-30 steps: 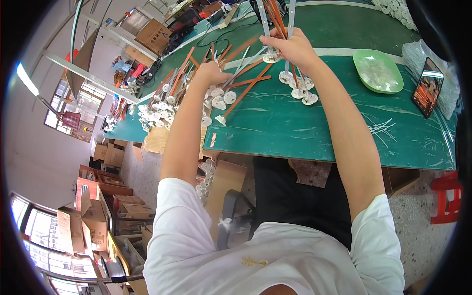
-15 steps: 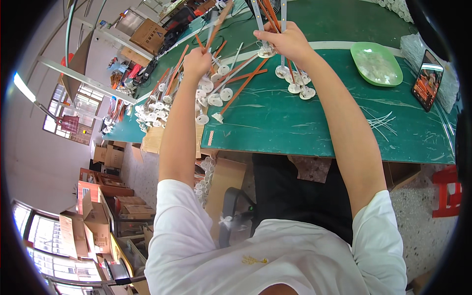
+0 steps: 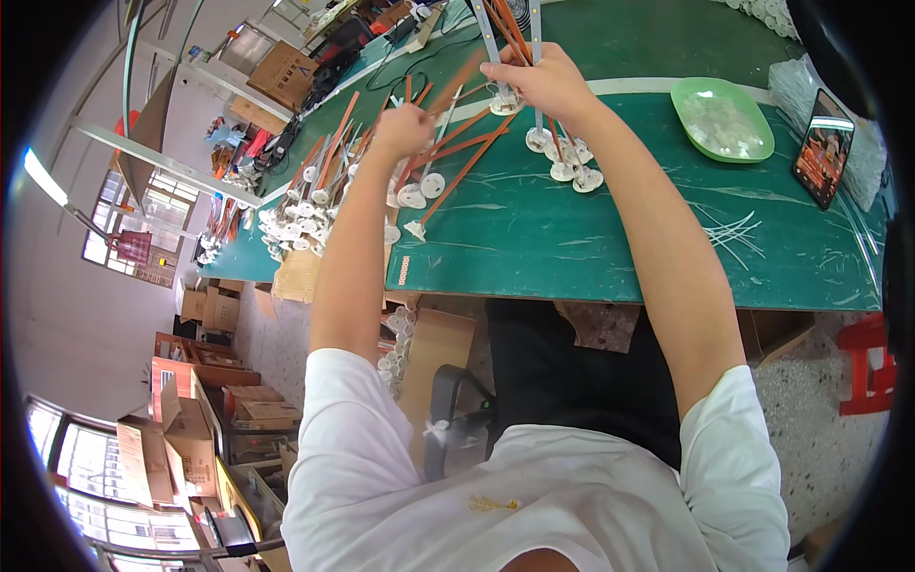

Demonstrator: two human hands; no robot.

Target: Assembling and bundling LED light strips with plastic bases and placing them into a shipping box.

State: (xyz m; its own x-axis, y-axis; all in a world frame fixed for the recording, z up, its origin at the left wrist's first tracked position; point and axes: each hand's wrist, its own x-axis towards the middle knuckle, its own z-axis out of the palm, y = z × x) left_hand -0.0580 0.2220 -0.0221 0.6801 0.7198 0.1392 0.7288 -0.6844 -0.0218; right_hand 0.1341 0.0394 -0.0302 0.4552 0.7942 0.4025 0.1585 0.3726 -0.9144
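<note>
My right hand [image 3: 548,84] is closed round a bundle of orange-brown and pale dotted strips [image 3: 516,33]. White round discs [image 3: 562,157] hang at the lower ends of this bundle, just above or against the green table. To the left, my left hand [image 3: 404,132] is closed on an orange-brown strip [image 3: 457,84], blurred by motion, which slants up to the right. Beneath and beside that hand spreads a heap of similar strips with white round discs [image 3: 303,217]. One loose strip [image 3: 467,176] lies slanted between the heap and the bundle.
On the green table [image 3: 534,253], a light green bowl [image 3: 722,120] of small clear pieces stands to the right, near a propped phone [image 3: 823,150] and a clear plastic bag [image 3: 865,157]. Thin white ties [image 3: 729,232] lie closer in. A red stool [image 3: 864,362] stands below right.
My left hand has moved to the right and slightly nearer, and its strip has swung lower towards the bundle. My right hand keeps hold of the bundle, nearly in place.
</note>
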